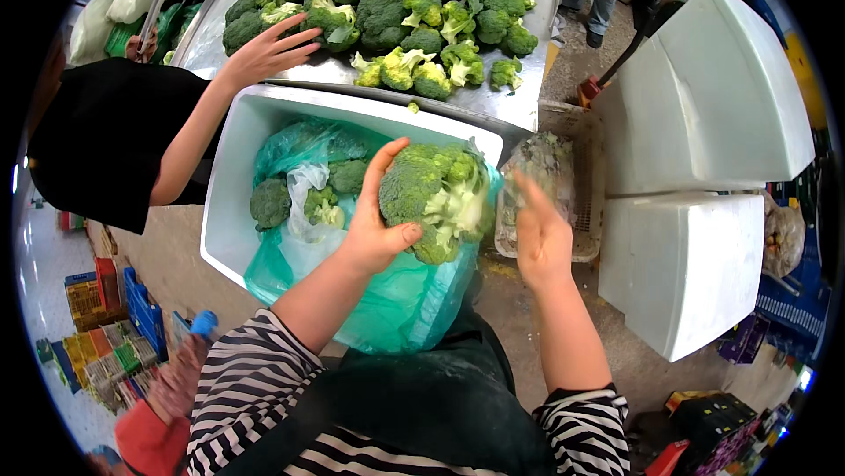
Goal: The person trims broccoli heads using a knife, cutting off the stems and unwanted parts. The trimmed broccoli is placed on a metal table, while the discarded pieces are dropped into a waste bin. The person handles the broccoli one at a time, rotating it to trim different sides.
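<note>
My left hand (375,228) grips a head of broccoli (429,199), thumb at the front and fingers behind, its pale cut stems turned right. Below it stands a white foam box (221,212) lined with green plastic film (396,304), which hangs over the near side. Several broccoli heads (269,203) lie inside beside a crumpled clear bag (307,195). To the right, my right hand (544,232) is blurred, its index finger stretched out, with nothing visible in it. Behind it is a plastic crate (587,212) holding a clear bag of trimmings (544,159).
A metal table (521,96) bears piled broccoli (383,21). A co-worker's hand (270,54) reaches over its left edge. White foam boxes (680,258) are stacked at right, near a pallet-jack handle (627,60). At lower left are another person's red sleeve (148,440) and colourful crates (112,357).
</note>
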